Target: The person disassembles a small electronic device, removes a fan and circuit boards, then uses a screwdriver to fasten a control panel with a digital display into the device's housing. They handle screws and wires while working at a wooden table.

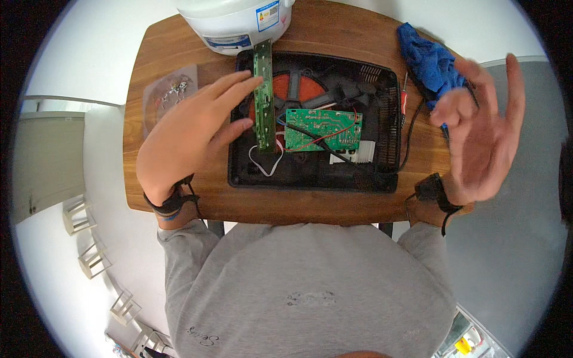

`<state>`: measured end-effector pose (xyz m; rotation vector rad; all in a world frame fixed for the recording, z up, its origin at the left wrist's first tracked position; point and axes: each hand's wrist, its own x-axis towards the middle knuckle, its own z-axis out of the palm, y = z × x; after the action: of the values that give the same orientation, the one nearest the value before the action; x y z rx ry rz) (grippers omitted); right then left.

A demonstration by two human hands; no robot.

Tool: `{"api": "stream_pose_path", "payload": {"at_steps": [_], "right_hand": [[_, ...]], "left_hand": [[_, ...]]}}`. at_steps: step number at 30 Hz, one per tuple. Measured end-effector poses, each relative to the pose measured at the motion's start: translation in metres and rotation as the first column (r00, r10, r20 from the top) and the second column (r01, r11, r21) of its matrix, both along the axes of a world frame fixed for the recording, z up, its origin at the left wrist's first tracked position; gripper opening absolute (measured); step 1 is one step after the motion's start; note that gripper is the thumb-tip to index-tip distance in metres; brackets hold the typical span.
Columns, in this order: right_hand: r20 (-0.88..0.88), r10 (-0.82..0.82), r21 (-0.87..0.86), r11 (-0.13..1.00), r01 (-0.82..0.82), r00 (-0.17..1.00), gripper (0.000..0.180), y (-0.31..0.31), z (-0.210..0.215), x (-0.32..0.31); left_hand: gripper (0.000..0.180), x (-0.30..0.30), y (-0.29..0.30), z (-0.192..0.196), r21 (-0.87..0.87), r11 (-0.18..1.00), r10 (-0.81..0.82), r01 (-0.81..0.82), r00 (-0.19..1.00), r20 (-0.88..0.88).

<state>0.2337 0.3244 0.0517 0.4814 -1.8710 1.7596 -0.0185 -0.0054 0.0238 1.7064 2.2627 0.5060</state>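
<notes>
An open black plastic casing (310, 179) lies on the table in front of me. Inside are a round reddish coil (293, 86), a green circuit board (322, 128), loose wires and a pale finned metal block (353, 153). A long narrow green circuit board (264, 107) lies across the casing's left part, with a white cable loop at its near end. My left hand (200, 119) is beside this narrow board, fingers stretched out, fingertips at its left edge; I cannot tell how firmly they touch. My right hand (480, 134), slightly blurred, is raised with spread fingers and holds nothing.
A white rounded appliance (236, 24) stands at the back. Back right lies a crumpled blue cloth (427, 59), with a red-handled screwdriver (403, 101) and a black cord near it. Small metal parts rest on a clear sheet or bag (170, 95) at the left of the wooden table (334, 200).
</notes>
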Motion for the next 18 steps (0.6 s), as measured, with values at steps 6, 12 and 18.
{"api": "stream_pose_path", "payload": {"at_steps": [6, 12, 18], "right_hand": [[0.159, -0.371, 0.581, 0.785, 0.217, 0.915, 0.06, 0.021, -0.046, -0.034], [0.472, -0.366, 0.814, 0.53, -0.237, 0.802, 0.075, 0.046, -0.082, -0.028], [0.374, -0.439, 0.891, 0.415, -0.185, 0.817, 0.065, 0.051, -0.091, -0.034]], "left_hand": [[0.068, -0.001, 0.007, -0.025, 0.063, 0.995, 0.078, -0.071, 0.99, -0.113], [0.087, 0.009, 0.017, -0.025, -0.106, 0.993, -0.039, 0.047, 0.997, 0.073], [0.072, 0.014, 0.026, -0.029, -0.237, 0.971, -0.023, 0.034, 0.998, 0.052]]}}
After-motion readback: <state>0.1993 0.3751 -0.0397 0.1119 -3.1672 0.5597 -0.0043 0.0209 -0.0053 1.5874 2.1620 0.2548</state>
